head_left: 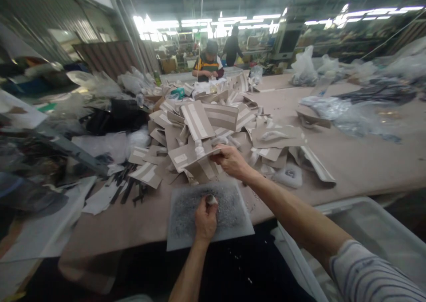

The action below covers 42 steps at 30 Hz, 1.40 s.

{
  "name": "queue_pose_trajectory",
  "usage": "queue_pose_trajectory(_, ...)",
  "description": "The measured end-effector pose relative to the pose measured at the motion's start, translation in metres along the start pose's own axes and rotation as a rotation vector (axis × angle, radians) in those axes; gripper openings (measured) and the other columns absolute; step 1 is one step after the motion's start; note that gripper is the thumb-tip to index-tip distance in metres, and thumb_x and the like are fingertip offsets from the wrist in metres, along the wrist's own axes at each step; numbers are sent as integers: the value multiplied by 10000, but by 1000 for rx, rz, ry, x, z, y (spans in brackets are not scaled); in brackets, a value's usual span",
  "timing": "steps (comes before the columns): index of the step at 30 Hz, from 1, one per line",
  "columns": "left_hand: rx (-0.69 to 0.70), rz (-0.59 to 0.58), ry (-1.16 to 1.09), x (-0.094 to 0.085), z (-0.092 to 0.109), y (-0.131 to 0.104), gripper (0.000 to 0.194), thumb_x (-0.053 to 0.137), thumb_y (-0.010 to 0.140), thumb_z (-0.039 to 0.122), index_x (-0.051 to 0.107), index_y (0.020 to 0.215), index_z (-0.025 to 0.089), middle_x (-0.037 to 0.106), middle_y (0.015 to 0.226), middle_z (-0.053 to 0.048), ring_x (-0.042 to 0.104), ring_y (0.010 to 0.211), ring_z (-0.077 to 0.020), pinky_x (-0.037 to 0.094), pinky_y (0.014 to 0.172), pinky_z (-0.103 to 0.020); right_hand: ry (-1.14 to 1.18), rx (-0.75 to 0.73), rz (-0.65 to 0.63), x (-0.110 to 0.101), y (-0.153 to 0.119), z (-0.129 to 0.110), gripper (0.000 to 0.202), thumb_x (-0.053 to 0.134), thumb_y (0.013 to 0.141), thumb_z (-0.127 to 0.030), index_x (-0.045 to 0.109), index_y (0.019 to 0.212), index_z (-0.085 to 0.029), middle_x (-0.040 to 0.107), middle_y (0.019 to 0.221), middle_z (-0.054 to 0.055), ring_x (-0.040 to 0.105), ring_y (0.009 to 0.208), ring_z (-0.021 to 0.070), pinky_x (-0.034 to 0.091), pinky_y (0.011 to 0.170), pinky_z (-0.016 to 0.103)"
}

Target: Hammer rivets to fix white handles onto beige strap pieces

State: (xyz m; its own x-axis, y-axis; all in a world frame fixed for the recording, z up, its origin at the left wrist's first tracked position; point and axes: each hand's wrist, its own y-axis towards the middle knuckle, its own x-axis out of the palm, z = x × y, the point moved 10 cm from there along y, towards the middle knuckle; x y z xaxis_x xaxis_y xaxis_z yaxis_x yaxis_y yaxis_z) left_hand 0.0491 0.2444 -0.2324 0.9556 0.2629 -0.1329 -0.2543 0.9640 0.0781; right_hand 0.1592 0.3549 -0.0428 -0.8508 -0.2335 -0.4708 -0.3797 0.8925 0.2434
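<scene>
My left hand (205, 218) is closed round a small rounded object (211, 200), dark on top and pale at the side, over a grey speckled sheet (179, 220) at the table's near edge. Farther forward, my right hand (229, 159) pinches the edge of a bent cardboard piece (203, 156) at the front of the pile. Many similar grey-brown cardboard pieces with pale stripes (196, 121) lie heaped behind it, some with white wrapped parts among them.
Dark strips (128, 184) and white paper scraps (100, 198) lie at the left. A translucent plastic bin (366, 217) stands below the table's right edge. Plastic bags (359, 115) rest at the right. Across the table sits a person (209, 64); another stands behind.
</scene>
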Motion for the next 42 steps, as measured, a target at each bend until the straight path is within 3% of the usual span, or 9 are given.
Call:
queue_pose_trajectory(3,-53,193,-90,-23,-10,-5,262,670,814,384,676,980,183,764,914,-70,717,872,-228,549,809,-323,-65,-144,66,-24,-78,2,193,568,880,-266,733,962,-209,701,1097,59,623,1060,196,463,968,351)
queue_pose_trajectory(6,-104,346,-193,-47,-19,-10,311,659,849,400,650,1068,179,769,984,-76,729,924,-218,559,848,-320,-195,-104,-38,-5,-162,46,230,584,898,-288,718,1075,-228,675,1243,107,618,1128,229,463,995,399)
queue_pose_trajectory(11,-9,130,-220,-30,13,16,309,730,807,379,678,1032,173,769,1006,-76,718,950,-210,546,899,-322,-430,26,-188,39,-240,113,226,585,899,-246,718,1069,-309,693,1260,32,555,1175,258,274,1142,549)
queue_pose_trajectory(15,45,-129,-194,27,37,40,339,747,782,359,671,1055,173,778,1005,-85,715,946,-216,538,885,-329,-437,95,-180,36,-240,117,239,571,906,-250,721,1076,-327,686,1280,6,495,1242,273,181,1171,585)
queue_pose_trajectory(20,-39,-280,-196,75,16,51,324,760,725,373,682,957,162,776,907,-77,715,834,-216,548,770,-307,-417,90,-240,30,-233,110,318,514,891,-166,715,1084,-321,683,1271,-2,523,1190,257,201,1168,575)
queue_pose_trajectory(24,-67,-259,-211,71,0,52,329,748,747,386,677,972,157,773,906,-73,704,827,-204,538,784,-298,-430,17,-209,21,-234,112,481,440,861,-79,652,1242,-283,573,1425,55,500,1280,242,244,1167,544)
queue_pose_trajectory(29,-64,-273,-193,69,-3,53,303,741,774,372,680,979,158,772,922,-71,699,849,-199,527,811,-293,-684,201,218,-51,-229,141,375,503,877,-145,629,1229,-151,563,1360,170,509,1245,301,410,1041,457)
queue_pose_trajectory(34,-50,-286,-172,73,-3,53,284,728,776,368,680,970,166,772,925,-67,703,853,-208,536,801,-300,-889,507,60,-80,-226,183,264,581,876,-207,619,1119,-111,611,1077,165,568,1001,295,434,885,395)
queue_pose_trajectory(42,106,-380,-9,80,13,52,160,629,800,265,676,923,175,729,855,-36,656,797,-184,503,755,-275,-33,895,49,-68,-223,205,135,559,766,-112,463,735,-201,505,707,11,505,682,159,410,627,268)
